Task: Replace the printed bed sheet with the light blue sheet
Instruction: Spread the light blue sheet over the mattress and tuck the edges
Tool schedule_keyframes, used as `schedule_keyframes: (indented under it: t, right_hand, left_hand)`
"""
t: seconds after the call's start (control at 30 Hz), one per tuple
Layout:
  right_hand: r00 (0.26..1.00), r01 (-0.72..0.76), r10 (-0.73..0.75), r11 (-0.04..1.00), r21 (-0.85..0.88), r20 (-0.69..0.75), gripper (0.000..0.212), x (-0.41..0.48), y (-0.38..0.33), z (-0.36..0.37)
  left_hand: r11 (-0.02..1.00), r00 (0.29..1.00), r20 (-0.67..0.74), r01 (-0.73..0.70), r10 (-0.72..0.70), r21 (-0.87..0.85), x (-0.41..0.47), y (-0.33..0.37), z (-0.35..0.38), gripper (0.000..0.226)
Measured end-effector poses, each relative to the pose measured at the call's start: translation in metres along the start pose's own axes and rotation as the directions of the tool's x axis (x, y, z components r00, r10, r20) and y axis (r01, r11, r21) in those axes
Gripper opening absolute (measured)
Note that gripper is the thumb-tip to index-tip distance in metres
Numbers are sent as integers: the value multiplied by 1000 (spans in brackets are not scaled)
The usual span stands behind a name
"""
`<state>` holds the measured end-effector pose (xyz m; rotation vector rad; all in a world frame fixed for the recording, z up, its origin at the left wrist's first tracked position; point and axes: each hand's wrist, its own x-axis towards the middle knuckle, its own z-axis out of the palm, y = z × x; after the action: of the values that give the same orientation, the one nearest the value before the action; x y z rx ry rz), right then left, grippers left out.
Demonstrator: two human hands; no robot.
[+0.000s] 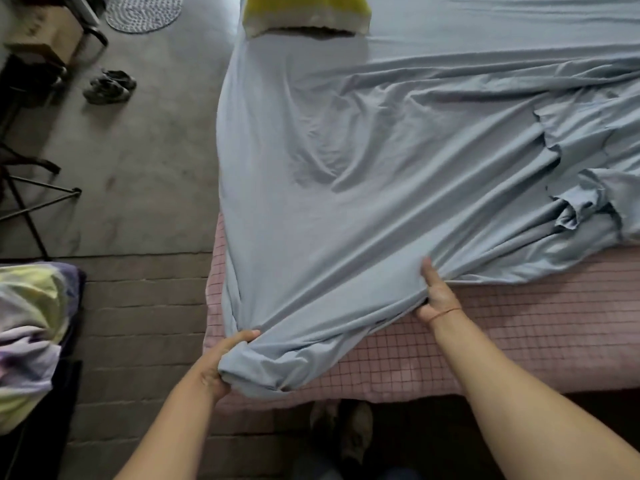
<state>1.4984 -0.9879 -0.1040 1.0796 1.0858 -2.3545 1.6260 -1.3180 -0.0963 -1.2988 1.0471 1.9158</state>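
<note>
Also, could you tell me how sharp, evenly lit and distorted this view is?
Head view: soft, even light on the light blue sheet; its left edge bows from wide-angle distortion; the shoes and mat at top left are blurred; deep shadow below the mattress.

Dim room, grey floor.
A round woven rug (143, 10) and dark shoes (109, 86) lie on the concrete floor (149, 140), which meets a brick strip (138, 306).

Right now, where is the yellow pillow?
In the head view, top centre: the yellow pillow lies on the light blue sheet, near its left edge.
</note>
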Motion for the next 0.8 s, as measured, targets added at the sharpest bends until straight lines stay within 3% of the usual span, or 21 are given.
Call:
schedule_keyframes:
  t: [0.07, 0.13, 0.27, 0.4, 0.47, 0.57, 0.63, 0.73, 0.8]
  right_hand:
    - [998, -61, 61, 998, 0, 27, 33, -13, 21, -11]
    - [992, -120, 121, 993, 16, -27, 25, -31, 47, -28]
    - [965, -217, 217, 976, 13, -146, 29, -66, 102, -57]
    - [965, -209, 212, 977, 36, -155, 28, -83, 129, -41]
    - [963, -196, 197, 980, 21, -184, 35, -85, 137, -29]
    - [953, -188, 183, 982, 5, -243, 61, -85, 151, -15]
    - [958, -161, 158, 987, 6, -241, 63, -90, 158, -8]
    - [972, -122, 130, 991, 53, -194, 50, -94, 165, -1]
    - [979, -96, 109, 992, 80, -175, 49, -101, 173, 3]
  left_hand:
    - [999, 1000, -26, -8, 7, -38, -5, -3, -10, 28]
    - [997, 998, -65, -9, 4, -82, -12, -6, -23, 33]
    - [989, 986, -155, -78, 58, -122, -28, -14, -56, 49]
    - [974, 989, -132, -93, 67, -205, -40, -23, -75, 49]
    - [935, 989, -87, -143, 121, -325, -45, -28, -79, 49]
    - [843, 967, -107, -252, 229, -476, -47, -39, -84, 84]
    - [797, 979, -96, -204, 182, -568, -43, -54, -79, 110]
    - [806, 996, -74, -80, 45, -586, -40, -84, -53, 94]
    - [847, 998, -58, -25, -7, -530, -40, -101, -36, 98]
